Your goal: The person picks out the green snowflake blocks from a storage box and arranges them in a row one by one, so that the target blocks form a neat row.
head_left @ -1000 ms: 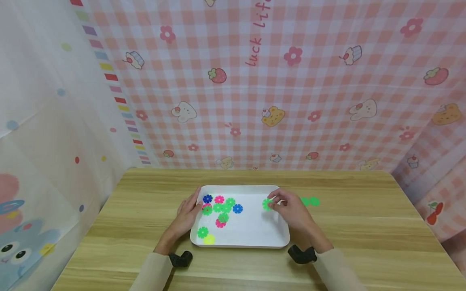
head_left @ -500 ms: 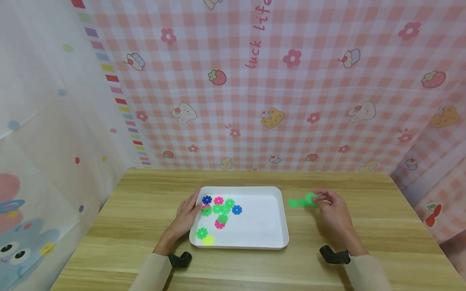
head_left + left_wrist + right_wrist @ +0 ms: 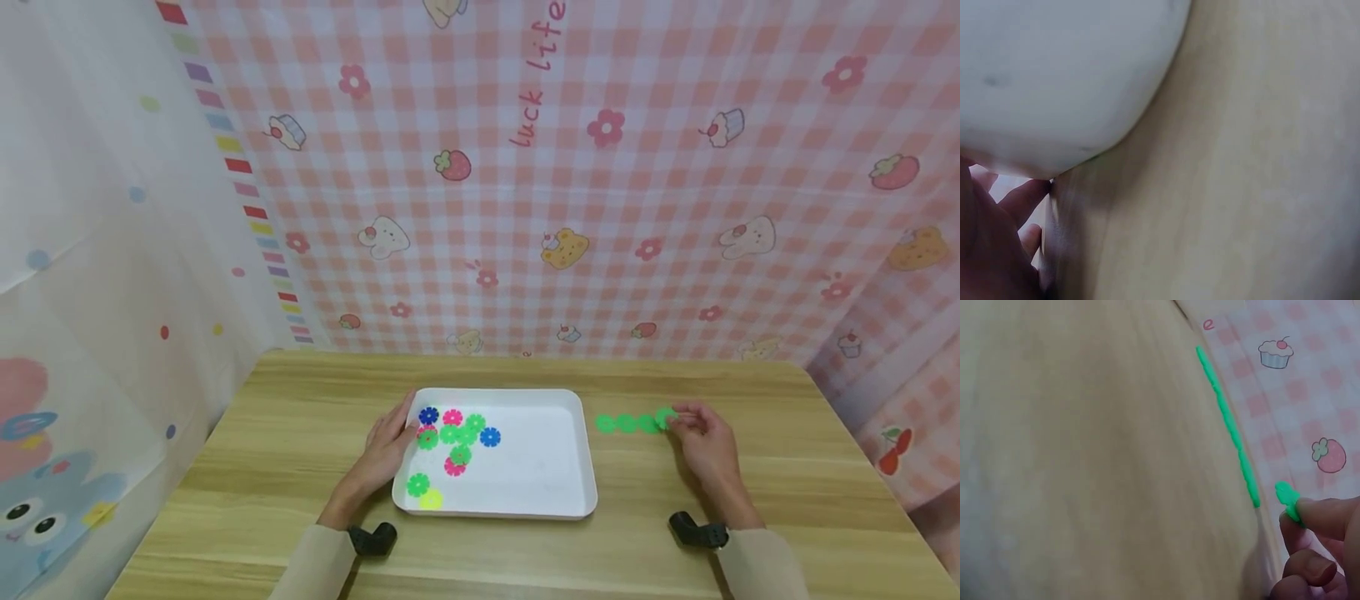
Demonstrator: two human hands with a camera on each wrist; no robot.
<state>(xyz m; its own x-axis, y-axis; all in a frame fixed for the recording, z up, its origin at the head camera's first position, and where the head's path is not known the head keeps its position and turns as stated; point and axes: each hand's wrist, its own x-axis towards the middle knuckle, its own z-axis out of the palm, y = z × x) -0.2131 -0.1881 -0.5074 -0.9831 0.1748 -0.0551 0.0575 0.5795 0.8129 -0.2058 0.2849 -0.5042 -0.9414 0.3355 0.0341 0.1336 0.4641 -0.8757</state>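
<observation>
- Over the past second, the right hand [image 3: 707,439] has moved from above the tray's far right part to the right, beyond the tray.
- It pinches one green notched disc [image 3: 664,417] between thumb and fingertip, with no slack; the disc is tilted, at the right end of a row of green discs [image 3: 626,424]. From the right wrist, a gap shows between the two.
- That row lies flat on the wooden table [image 3: 510,557], to the right of the tray's far half.
- The left hand [image 3: 390,446] touches the left edge of the white tray [image 3: 536,471], fingers fairly straight.
- Inside the tray, toward the left, lie more green discs [image 3: 417,484], pink discs [image 3: 452,417], a dark blue disc [image 3: 428,416], a lighter blue disc [image 3: 490,437] and, near the front, a yellow disc [image 3: 431,500].
- A pink checked cloth [image 3: 495,192] hangs behind the table's far edge.
</observation>
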